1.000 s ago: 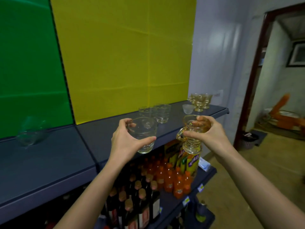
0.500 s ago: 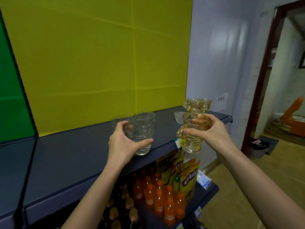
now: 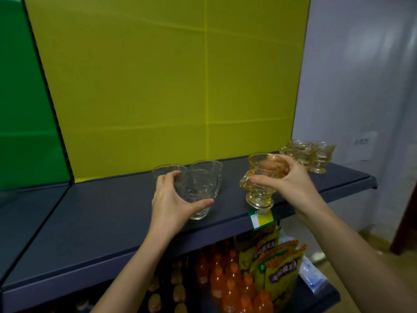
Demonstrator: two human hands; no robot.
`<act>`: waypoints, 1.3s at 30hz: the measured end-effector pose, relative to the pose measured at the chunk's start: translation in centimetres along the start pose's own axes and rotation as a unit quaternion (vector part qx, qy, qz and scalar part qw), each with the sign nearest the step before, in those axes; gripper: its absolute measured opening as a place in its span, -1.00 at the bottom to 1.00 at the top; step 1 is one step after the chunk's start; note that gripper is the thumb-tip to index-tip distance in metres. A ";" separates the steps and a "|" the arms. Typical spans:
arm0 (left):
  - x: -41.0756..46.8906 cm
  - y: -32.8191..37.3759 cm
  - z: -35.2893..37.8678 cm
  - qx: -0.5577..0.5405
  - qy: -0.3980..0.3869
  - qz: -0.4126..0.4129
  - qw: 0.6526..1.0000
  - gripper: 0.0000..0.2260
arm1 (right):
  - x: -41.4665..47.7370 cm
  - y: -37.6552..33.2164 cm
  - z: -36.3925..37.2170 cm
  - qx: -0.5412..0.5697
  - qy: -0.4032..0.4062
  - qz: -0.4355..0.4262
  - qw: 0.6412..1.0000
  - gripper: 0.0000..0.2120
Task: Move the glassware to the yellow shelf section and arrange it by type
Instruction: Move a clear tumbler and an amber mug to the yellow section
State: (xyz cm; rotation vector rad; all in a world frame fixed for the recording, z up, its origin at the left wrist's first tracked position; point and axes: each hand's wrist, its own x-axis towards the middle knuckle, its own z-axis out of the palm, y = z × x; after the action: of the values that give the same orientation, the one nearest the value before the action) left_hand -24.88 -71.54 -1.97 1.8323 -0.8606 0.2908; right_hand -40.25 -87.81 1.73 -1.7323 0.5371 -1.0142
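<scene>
Centre frame, over the yellow shelf section (image 3: 108, 213): left hand (image 3: 171, 201) grasps a clear tumbler (image 3: 197, 195) beside two shelved tumblers (image 3: 208, 169); right hand (image 3: 292, 184) grasps an amber footed cup (image 3: 259, 196) near shelved amber cups (image 3: 312, 155). Neither appears released yet.

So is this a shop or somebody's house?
Probably a small shop: a price tag clips to the shelf edge, and rows of orange drink bottles and snack bags sit underneath.

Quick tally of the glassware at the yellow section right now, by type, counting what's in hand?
Clear tumblers: 3, one in the left hand, two standing behind it.
Amber footed cups: about 4, one in the right hand, seemingly 3 overlapping at far right.
Total: about 7.
</scene>
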 end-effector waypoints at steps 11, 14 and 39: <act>-0.2 1.4 3.8 0.010 0.067 -0.084 0.994 -0.21 | 5.3 2.6 -2.6 0.014 -0.078 -0.019 0.997 -0.42; -0.3 2.5 4.7 0.042 0.068 -0.100 0.992 -0.24 | 6.7 3.1 -3.7 0.017 -0.109 -0.019 0.994 -0.41; 2.8 15.3 23.3 0.290 0.085 0.135 0.944 -0.75 | 16.6 11.7 -21.3 -0.006 -0.100 -0.015 0.995 -0.38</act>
State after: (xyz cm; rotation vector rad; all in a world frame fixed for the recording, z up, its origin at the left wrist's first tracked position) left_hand -37.61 -96.39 0.43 2.1777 -0.9708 0.9474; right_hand -47.60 -116.22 0.06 -1.8329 0.3915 -0.8482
